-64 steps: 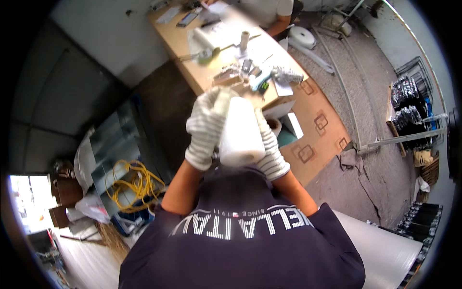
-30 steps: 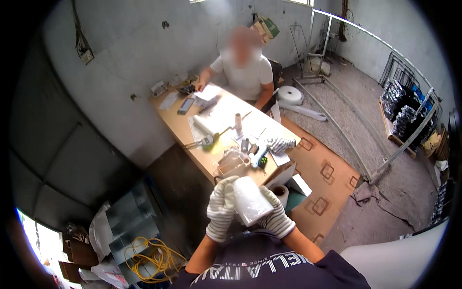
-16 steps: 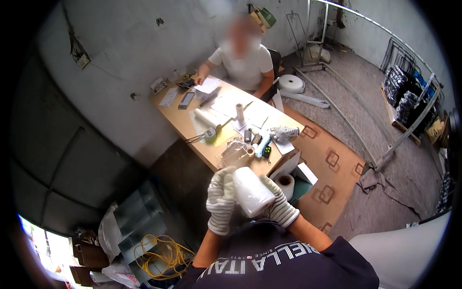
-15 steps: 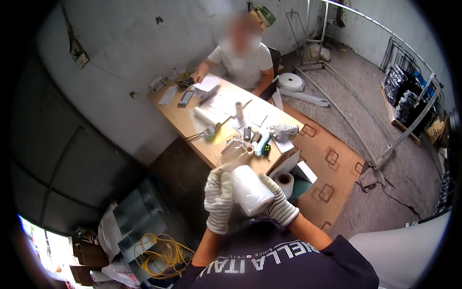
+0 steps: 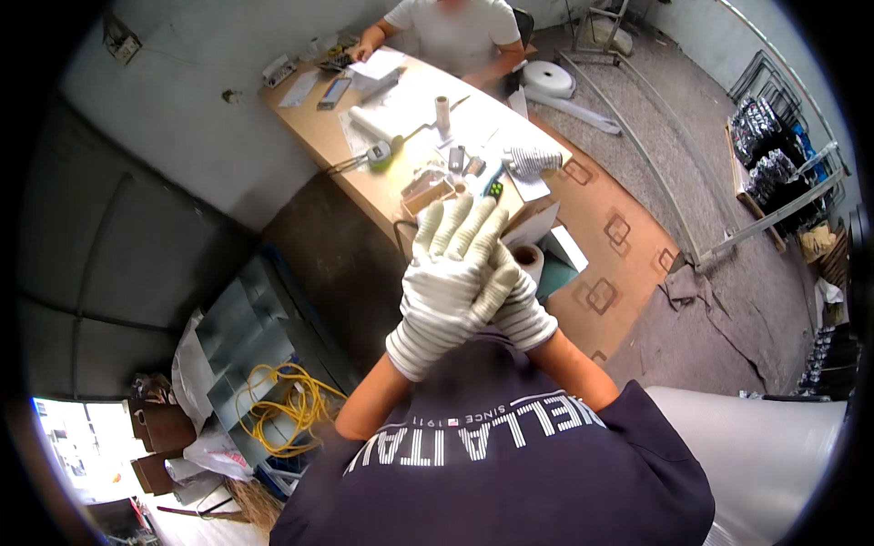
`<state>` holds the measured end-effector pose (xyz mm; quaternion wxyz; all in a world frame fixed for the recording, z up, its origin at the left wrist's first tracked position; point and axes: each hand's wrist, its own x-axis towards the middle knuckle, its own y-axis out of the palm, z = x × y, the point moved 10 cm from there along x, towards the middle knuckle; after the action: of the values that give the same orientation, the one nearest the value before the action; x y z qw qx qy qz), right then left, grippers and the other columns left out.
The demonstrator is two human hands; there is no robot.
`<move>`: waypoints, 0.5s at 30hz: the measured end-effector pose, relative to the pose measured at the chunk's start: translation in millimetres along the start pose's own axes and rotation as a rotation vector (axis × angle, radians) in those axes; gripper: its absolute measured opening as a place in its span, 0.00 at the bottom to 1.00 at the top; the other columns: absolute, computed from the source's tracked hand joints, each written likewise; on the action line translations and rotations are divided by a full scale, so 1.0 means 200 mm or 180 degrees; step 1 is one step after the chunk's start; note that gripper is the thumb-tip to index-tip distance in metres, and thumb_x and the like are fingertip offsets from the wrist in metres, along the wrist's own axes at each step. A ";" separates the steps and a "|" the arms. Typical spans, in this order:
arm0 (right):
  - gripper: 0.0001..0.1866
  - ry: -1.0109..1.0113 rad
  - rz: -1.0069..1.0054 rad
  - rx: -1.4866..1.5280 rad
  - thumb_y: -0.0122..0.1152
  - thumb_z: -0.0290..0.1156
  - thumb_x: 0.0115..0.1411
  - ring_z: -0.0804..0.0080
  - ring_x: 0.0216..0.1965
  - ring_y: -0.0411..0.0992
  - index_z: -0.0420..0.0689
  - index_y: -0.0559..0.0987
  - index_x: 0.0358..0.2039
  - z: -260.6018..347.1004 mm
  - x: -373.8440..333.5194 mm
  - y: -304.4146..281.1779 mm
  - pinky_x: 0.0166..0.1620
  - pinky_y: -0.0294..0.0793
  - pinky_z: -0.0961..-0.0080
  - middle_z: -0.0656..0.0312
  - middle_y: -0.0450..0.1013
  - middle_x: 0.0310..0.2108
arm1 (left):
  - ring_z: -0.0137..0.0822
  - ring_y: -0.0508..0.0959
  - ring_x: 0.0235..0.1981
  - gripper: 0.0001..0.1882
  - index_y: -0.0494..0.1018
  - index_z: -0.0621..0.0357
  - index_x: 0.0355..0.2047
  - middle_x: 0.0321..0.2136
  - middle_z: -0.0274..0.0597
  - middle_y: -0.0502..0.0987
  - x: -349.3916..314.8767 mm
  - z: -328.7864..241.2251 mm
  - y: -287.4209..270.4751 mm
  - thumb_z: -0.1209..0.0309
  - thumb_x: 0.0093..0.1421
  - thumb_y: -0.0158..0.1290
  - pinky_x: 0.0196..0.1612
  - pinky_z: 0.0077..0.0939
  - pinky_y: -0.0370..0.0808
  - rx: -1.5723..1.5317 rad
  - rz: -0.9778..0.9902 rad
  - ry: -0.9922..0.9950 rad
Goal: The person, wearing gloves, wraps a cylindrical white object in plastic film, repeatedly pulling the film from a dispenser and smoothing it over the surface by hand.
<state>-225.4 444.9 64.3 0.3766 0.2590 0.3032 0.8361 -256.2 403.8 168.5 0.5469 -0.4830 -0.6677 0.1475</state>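
My left hand, in a white striped knit glove, lies over my right hand in front of my chest. Its fingers are stretched out and point toward the desk. My right hand wears a matching glove. Its back and wrist show, but its fingers are hidden behind the left hand. No white plastic-wrapped roll can be seen between the hands or below them; whether one is hidden there I cannot tell. Just beyond my fingertips is the near end of the wooden desk, with a small brown box on it.
The desk carries a tape measure, a striped glove, papers and rolls. A person in white sits at its far side. Yellow cable lies on a grey metal cabinet at left. A large white roll stands at right.
Earlier both hands held a white plastic-wrapped roll between them. Now the left hand lies over the right, and the roll is out of sight. The view has tilted downward.
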 end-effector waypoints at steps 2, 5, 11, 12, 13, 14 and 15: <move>0.24 0.0335 -0.0283 0.0817 0.51 0.39 0.60 0.73 0.50 0.63 0.41 0.64 0.54 -0.04 0.03 -0.01 0.52 0.64 0.76 0.61 0.65 0.49 | 0.50 0.59 0.59 0.31 0.63 0.61 0.54 0.54 0.50 0.65 -0.01 0.02 0.00 0.56 0.54 0.51 0.62 0.41 0.50 -0.0082 -0.0019 -0.0136; 0.27 0.0623 -0.0616 0.0562 0.55 0.41 0.57 0.72 0.47 0.66 0.42 0.64 0.54 0.02 0.00 -0.04 0.50 0.67 0.76 0.59 0.66 0.47 | 0.52 0.55 0.61 0.37 0.58 0.61 0.57 0.57 0.52 0.59 -0.07 0.10 0.02 0.54 0.51 0.54 0.62 0.40 0.50 -0.0640 -0.0056 -0.0369; 0.27 0.0833 -0.0980 0.0882 0.57 0.40 0.56 0.71 0.45 0.68 0.40 0.65 0.53 -0.03 -0.03 -0.17 0.49 0.69 0.75 0.59 0.68 0.45 | 0.52 0.50 0.63 0.48 0.48 0.59 0.62 0.61 0.57 0.49 -0.15 0.19 0.16 0.55 0.47 0.60 0.61 0.34 0.51 -0.1468 0.0099 -0.0632; 0.27 0.0855 -0.1020 0.0891 0.56 0.40 0.57 0.71 0.45 0.68 0.40 0.65 0.53 -0.04 -0.03 -0.18 0.50 0.69 0.74 0.58 0.68 0.46 | 0.51 0.50 0.63 0.49 0.47 0.59 0.62 0.61 0.57 0.49 -0.17 0.22 0.19 0.55 0.47 0.60 0.62 0.34 0.51 -0.1641 0.0104 -0.0769; 0.26 0.0873 -0.1060 0.0900 0.56 0.40 0.57 0.71 0.46 0.68 0.40 0.65 0.53 -0.05 -0.04 -0.19 0.50 0.69 0.74 0.58 0.68 0.46 | 0.51 0.50 0.63 0.49 0.46 0.59 0.63 0.61 0.57 0.49 -0.19 0.24 0.22 0.55 0.47 0.60 0.62 0.34 0.50 -0.1814 0.0108 -0.0904; 0.26 0.0888 -0.1101 0.0907 0.56 0.40 0.57 0.70 0.46 0.68 0.40 0.65 0.53 -0.05 -0.04 -0.20 0.50 0.68 0.74 0.58 0.68 0.47 | 0.51 0.50 0.63 0.50 0.44 0.59 0.63 0.61 0.58 0.48 -0.22 0.26 0.25 0.55 0.47 0.60 0.62 0.33 0.50 -0.1988 0.0110 -0.1037; 0.26 0.0944 -0.1156 0.0952 0.54 0.41 0.58 0.70 0.47 0.68 0.40 0.65 0.53 -0.07 -0.05 -0.24 0.52 0.68 0.73 0.58 0.67 0.48 | 0.47 0.52 0.62 0.51 0.42 0.58 0.63 0.61 0.55 0.50 -0.24 0.28 0.28 0.58 0.47 0.61 0.61 0.32 0.52 -0.2331 0.0209 -0.1270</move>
<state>-207.2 458.0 18.9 0.4294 0.1279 0.5165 0.7297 -281.4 412.0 79.1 0.1940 -0.6286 -0.7531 0.0083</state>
